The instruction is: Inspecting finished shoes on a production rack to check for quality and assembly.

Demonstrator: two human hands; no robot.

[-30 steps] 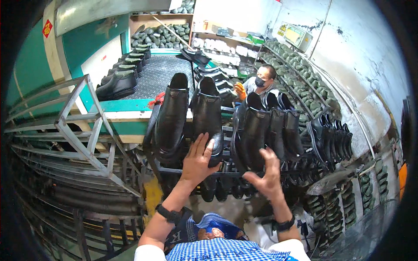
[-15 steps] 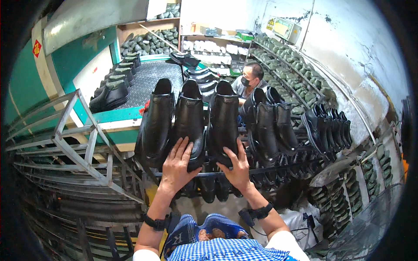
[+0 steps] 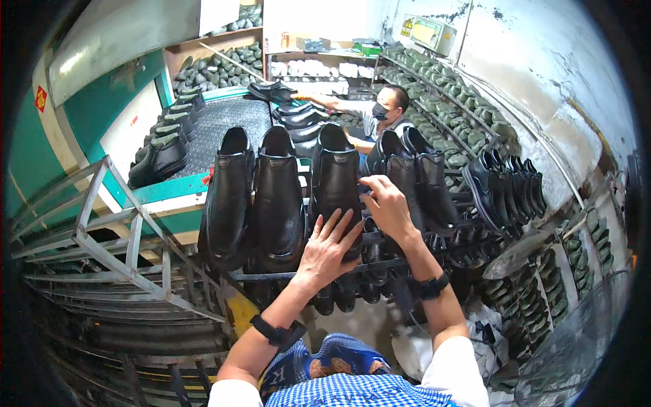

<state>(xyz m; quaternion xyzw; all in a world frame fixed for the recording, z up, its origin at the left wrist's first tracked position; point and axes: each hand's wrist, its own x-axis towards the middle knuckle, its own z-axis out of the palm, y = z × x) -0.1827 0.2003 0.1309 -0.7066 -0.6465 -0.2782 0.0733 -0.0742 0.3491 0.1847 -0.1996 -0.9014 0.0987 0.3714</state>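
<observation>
At far left a grey metal frame (image 3: 108, 237) of angled bars juts toward the middle, and below it stacked rails crowd the lower corner, so little free room shows on that side. High on the green wall beside it sits a small red diamond-shaped sign (image 3: 42, 99). Further in, a dark ridged conveyor belt (image 3: 224, 125) edged in green carries a row of black shoes away from the viewer.

Centre front, a wire rack (image 3: 271, 277) holds three tall black boots side by side, toes down. The left boot (image 3: 227, 197) and middle boot (image 3: 278, 197) stand untouched, just beside each other. The third boot (image 3: 336, 183) is the one in hand: the left hand (image 3: 329, 247) lies flat against its lower front with fingers spread, and the right hand (image 3: 386, 207) curls round its right edge, thumb and fingers gripping the side. Both wrists wear dark bands.

Right of that boot, more black boots (image 3: 424, 180) lean close together on the same rack, leaving only narrow gaps. Behind them a person in a face mask (image 3: 380, 112) reaches left toward the belt. Along the right wall, long shelves (image 3: 468, 115) of grey-green moulds curve away. A pale box with a yellow triangular label (image 3: 427, 30) hangs at the top of the white wall.
</observation>
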